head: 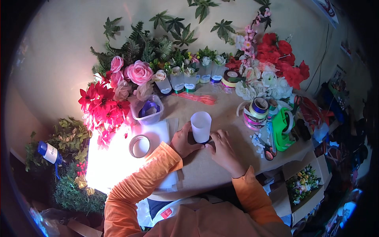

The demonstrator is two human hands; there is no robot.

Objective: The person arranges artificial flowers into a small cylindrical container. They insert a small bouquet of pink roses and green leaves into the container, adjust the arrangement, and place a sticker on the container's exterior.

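A white, translucent cylinder [201, 127] with an open top stands on the brown-covered table in front of me. My left hand [184, 140] curls around its lower left side, thumb along the base. At the lower right, the fingers and thumb of my right hand [222, 149] close on a narrow dark band [209, 141] at the foot of the cylinder. The band looks like ribbon, mostly hidden by my fingers. Beyond, similar cylinders [177, 81] hold small artificial flowers and bear labels and coloured bands at their bases.
Left are a tape roll [139, 146], translucent sheets [157, 133] and a plastic tub [147, 111] with purple ribbon. Right are ribbon spools [256, 114], scissors [269, 151] and a green tape dispenser [282, 130]. Artificial flowers [139, 72] line the back. A cardboard box [319, 180] stands lower right.
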